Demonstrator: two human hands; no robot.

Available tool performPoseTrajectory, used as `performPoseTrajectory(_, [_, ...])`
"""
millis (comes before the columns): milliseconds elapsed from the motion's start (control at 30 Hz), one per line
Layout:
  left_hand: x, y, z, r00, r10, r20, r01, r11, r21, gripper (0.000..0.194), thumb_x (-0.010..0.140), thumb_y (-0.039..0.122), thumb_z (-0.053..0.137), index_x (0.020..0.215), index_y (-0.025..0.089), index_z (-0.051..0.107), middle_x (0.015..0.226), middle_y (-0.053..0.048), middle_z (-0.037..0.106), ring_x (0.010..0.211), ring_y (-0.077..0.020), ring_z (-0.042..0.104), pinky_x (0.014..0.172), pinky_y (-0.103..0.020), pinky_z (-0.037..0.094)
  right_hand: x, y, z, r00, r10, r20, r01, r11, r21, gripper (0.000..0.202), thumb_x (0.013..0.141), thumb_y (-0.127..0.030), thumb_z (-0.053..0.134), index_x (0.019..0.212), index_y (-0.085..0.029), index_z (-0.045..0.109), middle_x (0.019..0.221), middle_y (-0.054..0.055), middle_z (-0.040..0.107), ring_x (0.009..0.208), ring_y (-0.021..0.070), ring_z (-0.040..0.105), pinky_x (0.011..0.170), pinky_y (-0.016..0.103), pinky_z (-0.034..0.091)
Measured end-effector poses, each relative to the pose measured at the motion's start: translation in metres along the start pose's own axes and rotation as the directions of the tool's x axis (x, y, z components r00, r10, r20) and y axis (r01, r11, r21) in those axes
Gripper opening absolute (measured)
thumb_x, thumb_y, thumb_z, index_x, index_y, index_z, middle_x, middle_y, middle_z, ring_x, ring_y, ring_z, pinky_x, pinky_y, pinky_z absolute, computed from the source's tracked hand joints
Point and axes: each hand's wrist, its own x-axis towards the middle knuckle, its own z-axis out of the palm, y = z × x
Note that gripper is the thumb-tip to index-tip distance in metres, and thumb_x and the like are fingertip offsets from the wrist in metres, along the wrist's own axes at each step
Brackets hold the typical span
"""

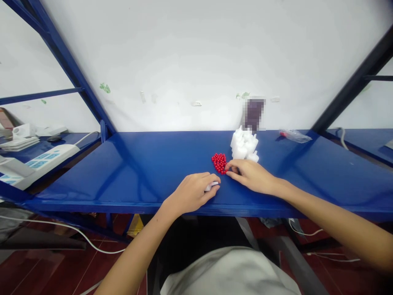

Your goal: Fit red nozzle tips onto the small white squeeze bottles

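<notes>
Several small red beads (218, 162) lie in a loose cluster on the blue table (147, 164). At the cluster's right edge is my right hand (250, 175), thumb and forefinger pinched close around or against a red bead. My left hand (196, 189) rests near the table's front edge, its fingers wrapped round a small white piece (211, 186), just below and left of the beads. Behind my right hand stands a pile of white plastic pieces (243, 143). What its curled fingers cover is hidden.
A clear plastic bag with something red (295, 135) lies at the back right. A dark blurred rectangle (254, 114) stands by the wall behind the white pile. Blue metal posts frame both sides. On the left, a white power strip (46, 162) lies beyond the frame.
</notes>
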Motion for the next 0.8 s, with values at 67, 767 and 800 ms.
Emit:
performPoseTrajectory(67, [0.0, 0.001, 0.0, 1.0, -0.008, -0.006, 0.008, 1.0, -0.009, 0.024, 0.102, 0.034, 0.042, 0.116, 0.022, 0.057, 0.108, -0.003, 0.068, 0.099, -0.0194, 0.064, 0.089, -0.031, 0.047, -0.001, -0.001, 0.0, 1.0, 0.018, -0.003, -0.018, 1.0, 0.005, 0.018, 0.094, -0.035, 0.05, 0.096, -0.02, 0.061, 0.072, 0.0, 0.059, 0.063, 0.0154, 0.053, 0.058, 0.027, 0.033])
performPoseTrajectory(767, [-0.002, 0.007, -0.006, 0.989, -0.147, 0.003, 0.146, 0.979, -0.145, 0.016, 0.094, 0.025, 0.047, 0.109, 0.021, 0.044, 0.085, 0.0, 0.059, 0.072, -0.0175, 0.054, 0.068, -0.03, 0.041, -0.034, -0.037, -0.03, 0.832, -0.163, -0.53, 0.089, 0.983, -0.162, 0.021, 0.094, -0.029, 0.048, 0.077, -0.019, 0.057, 0.082, 0.006, 0.061, 0.067, 0.0164, 0.054, 0.063, 0.03, 0.039])
performPoseTrajectory(800, [-0.002, 0.007, -0.006, 0.989, -0.15, 0.009, 0.15, 0.979, -0.135, 0.008, 0.094, 0.023, 0.045, 0.102, 0.021, 0.044, 0.083, 0.0, 0.057, 0.071, -0.0169, 0.052, 0.067, -0.029, 0.04, -0.035, -0.028, -0.043, 0.819, -0.091, -0.567, -0.007, 0.986, -0.167, 0.023, 0.092, -0.03, 0.051, 0.072, -0.02, 0.056, 0.079, 0.006, 0.06, 0.066, 0.0174, 0.054, 0.063, 0.031, 0.039])
